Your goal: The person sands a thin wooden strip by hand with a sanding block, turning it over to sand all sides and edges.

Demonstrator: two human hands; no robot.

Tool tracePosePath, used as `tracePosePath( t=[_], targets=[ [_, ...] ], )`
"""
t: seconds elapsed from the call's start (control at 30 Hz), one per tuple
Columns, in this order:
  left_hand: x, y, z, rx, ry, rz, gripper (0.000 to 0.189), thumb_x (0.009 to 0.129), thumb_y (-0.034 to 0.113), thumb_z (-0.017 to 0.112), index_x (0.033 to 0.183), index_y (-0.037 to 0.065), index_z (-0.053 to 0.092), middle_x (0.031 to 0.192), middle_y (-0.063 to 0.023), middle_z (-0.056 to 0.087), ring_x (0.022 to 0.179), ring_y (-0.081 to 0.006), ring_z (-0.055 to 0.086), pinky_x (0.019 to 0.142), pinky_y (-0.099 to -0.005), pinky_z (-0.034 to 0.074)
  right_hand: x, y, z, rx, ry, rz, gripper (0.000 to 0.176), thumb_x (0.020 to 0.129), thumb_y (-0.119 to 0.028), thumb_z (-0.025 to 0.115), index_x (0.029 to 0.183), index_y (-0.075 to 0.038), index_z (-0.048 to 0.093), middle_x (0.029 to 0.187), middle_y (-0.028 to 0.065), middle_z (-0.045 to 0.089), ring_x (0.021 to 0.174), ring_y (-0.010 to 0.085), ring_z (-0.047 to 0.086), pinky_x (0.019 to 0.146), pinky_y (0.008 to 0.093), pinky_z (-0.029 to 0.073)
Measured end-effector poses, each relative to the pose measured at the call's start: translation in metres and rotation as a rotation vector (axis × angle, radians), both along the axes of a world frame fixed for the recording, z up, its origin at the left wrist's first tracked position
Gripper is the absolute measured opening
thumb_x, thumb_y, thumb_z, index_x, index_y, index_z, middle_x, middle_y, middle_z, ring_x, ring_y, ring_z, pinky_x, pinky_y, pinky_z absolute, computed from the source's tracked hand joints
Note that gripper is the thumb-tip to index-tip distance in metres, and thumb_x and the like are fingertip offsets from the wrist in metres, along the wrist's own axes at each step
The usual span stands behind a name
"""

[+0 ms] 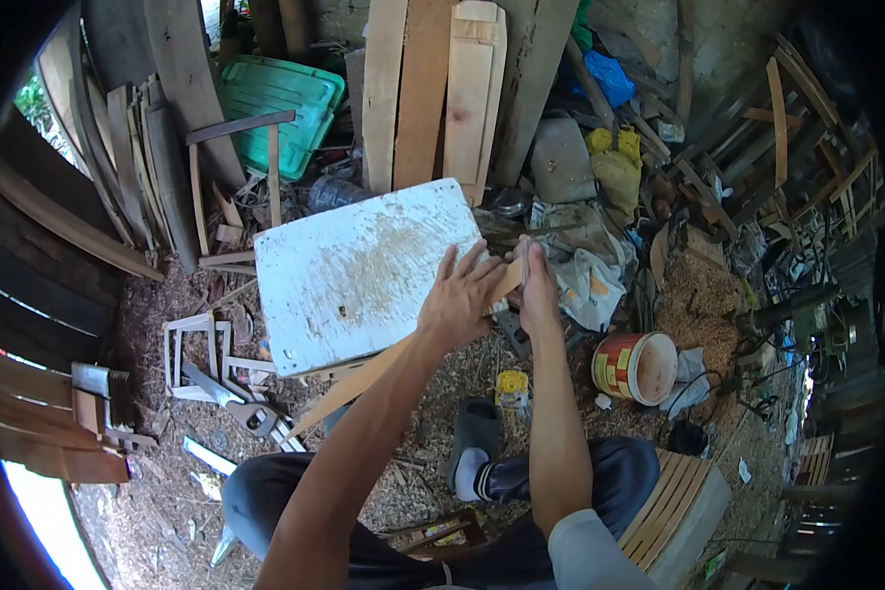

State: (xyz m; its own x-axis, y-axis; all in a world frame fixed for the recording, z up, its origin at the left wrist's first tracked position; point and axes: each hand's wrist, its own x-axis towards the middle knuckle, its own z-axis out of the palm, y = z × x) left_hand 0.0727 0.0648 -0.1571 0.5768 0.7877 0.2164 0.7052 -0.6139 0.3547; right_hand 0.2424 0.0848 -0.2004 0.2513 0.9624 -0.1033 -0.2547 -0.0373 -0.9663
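A long thin wooden strip [359, 382] slants from beside my left knee up to my hands, over the right edge of a scratched white board [364, 265]. My left hand [459, 295] lies over the strip near the board's corner, its fingers bent around it and partly spread. At the strip's upper end my right hand [535, 290] is closed, thumb up, around a small flat piece pressed against the wood. What that piece is cannot be made out.
A handsaw [251, 413] and small wooden frames [195, 349] lie left on the shavings. Right are a red-and-white bucket [634, 369] and slatted wood [667, 501]. A yellow tape measure [512, 387] lies near my foot. Tall planks [425, 98] stand behind.
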Motion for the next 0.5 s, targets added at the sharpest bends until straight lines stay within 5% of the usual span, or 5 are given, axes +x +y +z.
tracePosePath(
  t=[0.17,0.23,0.37,0.5],
  targets=[
    [-0.001,0.002,0.005,-0.019,-0.001,-0.008,0.086,0.066,0.024,0.08,0.143,0.01,0.046,0.148,-0.0057,0.044,0.149,-0.027,0.023,0.124,-0.0512,0.012,-0.015,-0.043,0.016,-0.001,0.026,-0.09,0.055,0.106,-0.04,0.042,0.141,0.003,0.047,0.139,0.0118,0.053,0.126,0.0206,0.052,0.104,0.0335,0.041],
    [-0.001,0.0,0.006,-0.035,-0.021,-0.016,0.086,0.065,0.023,0.081,0.143,0.01,0.046,0.148,-0.0063,0.045,0.149,-0.027,0.023,0.124,-0.0515,0.012,-0.016,-0.039,0.015,0.034,0.016,-0.097,0.059,0.106,-0.037,0.044,0.146,0.005,0.037,0.152,0.0174,0.04,0.14,0.0244,0.04,0.115,0.0331,0.032],
    [0.0,0.0,0.0,0.002,-0.026,-0.007,0.085,0.066,0.022,0.08,0.143,0.009,0.047,0.147,-0.0054,0.045,0.148,-0.0273,0.025,0.123,-0.0523,0.013,-0.009,0.003,0.021,-0.044,-0.04,-0.057,0.054,0.107,-0.04,0.041,0.144,-0.001,0.046,0.142,0.0145,0.05,0.129,0.0212,0.05,0.104,0.0331,0.041],
    [0.0,0.0,0.002,-0.031,-0.027,-0.009,0.081,0.069,0.024,0.079,0.142,0.009,0.047,0.147,-0.0052,0.046,0.148,-0.0269,0.024,0.123,-0.0522,0.012,-0.019,-0.05,0.023,0.051,-0.076,-0.121,0.058,0.106,-0.037,0.045,0.146,0.004,0.04,0.146,0.016,0.048,0.137,0.0247,0.044,0.111,0.0321,0.034]
  ],
)
